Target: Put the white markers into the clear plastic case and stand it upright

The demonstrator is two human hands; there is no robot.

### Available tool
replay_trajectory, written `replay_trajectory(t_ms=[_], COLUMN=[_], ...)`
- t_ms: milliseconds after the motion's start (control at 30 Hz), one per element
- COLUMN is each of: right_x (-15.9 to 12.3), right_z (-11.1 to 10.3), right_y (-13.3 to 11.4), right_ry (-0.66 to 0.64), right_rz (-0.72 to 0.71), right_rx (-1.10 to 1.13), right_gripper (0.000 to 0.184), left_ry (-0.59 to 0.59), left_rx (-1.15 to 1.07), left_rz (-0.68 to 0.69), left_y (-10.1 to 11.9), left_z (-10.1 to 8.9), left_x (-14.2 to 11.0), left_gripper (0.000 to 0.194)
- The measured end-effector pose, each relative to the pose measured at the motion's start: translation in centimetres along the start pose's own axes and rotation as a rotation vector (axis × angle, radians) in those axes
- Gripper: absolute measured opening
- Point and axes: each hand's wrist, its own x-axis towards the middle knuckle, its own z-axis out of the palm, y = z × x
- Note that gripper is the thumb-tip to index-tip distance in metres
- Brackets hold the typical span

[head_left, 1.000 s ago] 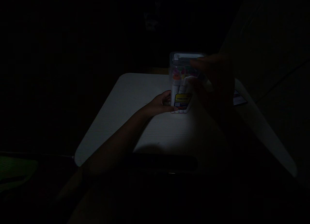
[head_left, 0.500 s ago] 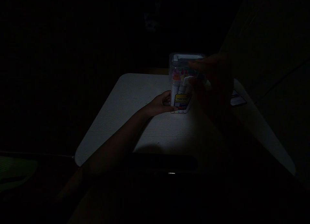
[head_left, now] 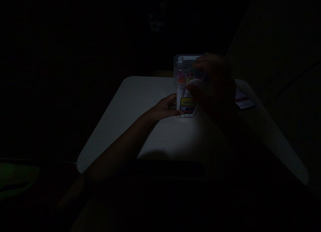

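Note:
A clear plastic case of markers (head_left: 187,104) stands upright on the white table (head_left: 120,111), with a yellow and dark label on its front. Coloured marker caps show through its transparent lid (head_left: 178,66). Around the lower left of the case, my left hand (head_left: 167,106) is closed, its thumb along the front bottom edge. My right hand (head_left: 213,78) is curled about the right side of the lid, thumb in front and fingers near the top. Deep shadow hides most of the right palm, and the fingers' exact contact is hard to see.
At the table's right side lies a flat dark-edged object with a lit surface, possibly a phone or card (head_left: 244,99). A dark slot (head_left: 165,167) runs along the near table edge. Something green (head_left: 17,178) is at the lower left. The surroundings are very dark.
My right hand has shifted slightly left, its thumb moving further across the front of the lid. The lid sits slightly further left. My left hand stays in place.

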Motion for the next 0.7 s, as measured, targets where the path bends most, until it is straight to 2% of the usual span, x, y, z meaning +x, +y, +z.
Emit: replay_trajectory(t_ms=[133, 300, 400, 567, 700], right_x=[0.0, 0.1, 0.1, 0.0, 0.1], right_z=[-0.5, -1.2, -1.2, -0.8, -0.8], right_y=[0.4, 0.5, 0.2, 0.2, 0.3], right_ry=[-0.055, -0.198, -0.171, -0.083, -0.052], right_rz=[0.0, 0.121, 0.154, 0.07, 0.056], right_rx=[0.003, 0.012, 0.05, -0.054, -0.06], right_gripper=[0.056, 0.045, 0.042, 0.042, 0.037], left_ry=[-0.007, 0.005, 0.012, 0.033, 0.02], left_rx=[0.021, -0.001, -0.007, -0.014, -0.022], left_rz=[0.004, -0.013, -0.024, -0.021, -0.021], left_y=[0.0, 0.0, 0.2, 0.1, -0.2], left_z=[-0.1, 0.0, 0.1, 0.1, 0.0], left_x=[0.0, 0.0, -0.1, -0.1, 0.0], left_gripper=[0.065, 0.064, 0.06, 0.064, 0.064])
